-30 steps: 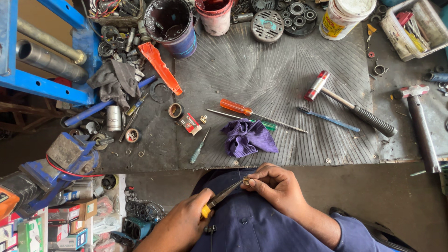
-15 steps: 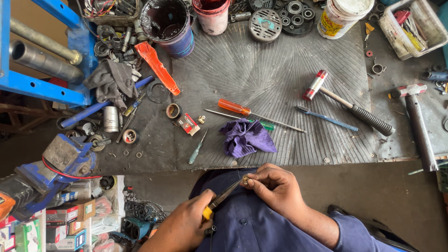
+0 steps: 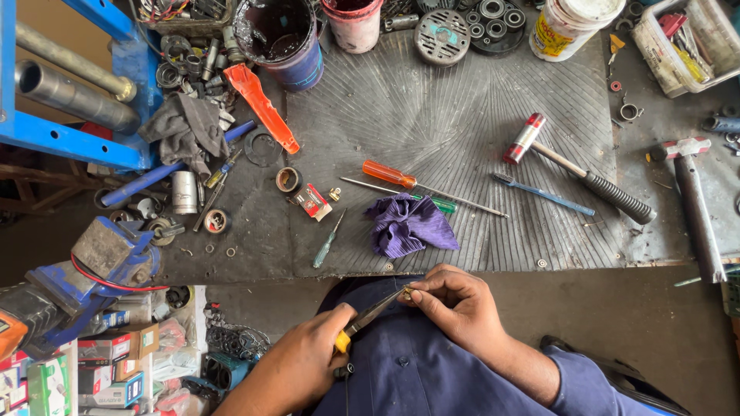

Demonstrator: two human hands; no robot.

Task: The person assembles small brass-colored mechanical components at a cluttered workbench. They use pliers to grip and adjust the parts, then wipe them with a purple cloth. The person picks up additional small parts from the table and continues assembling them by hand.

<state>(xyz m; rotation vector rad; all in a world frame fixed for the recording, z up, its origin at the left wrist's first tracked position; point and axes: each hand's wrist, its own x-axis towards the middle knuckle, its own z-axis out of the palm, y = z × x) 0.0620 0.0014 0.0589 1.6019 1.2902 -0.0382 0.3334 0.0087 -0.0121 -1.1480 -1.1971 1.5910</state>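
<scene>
left hand (image 3: 308, 362) grip on pliers (image 3: 371, 316), jaws up-right

Head view — steep downward, near hands (image 3: 385, 339), workbench (image 3: 462, 115) beyond

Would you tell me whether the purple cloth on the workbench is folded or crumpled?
Crumpled: the purple cloth lies bunched in irregular folds on the ribbed grey mat, beside the orange-handled screwdriver.
</scene>
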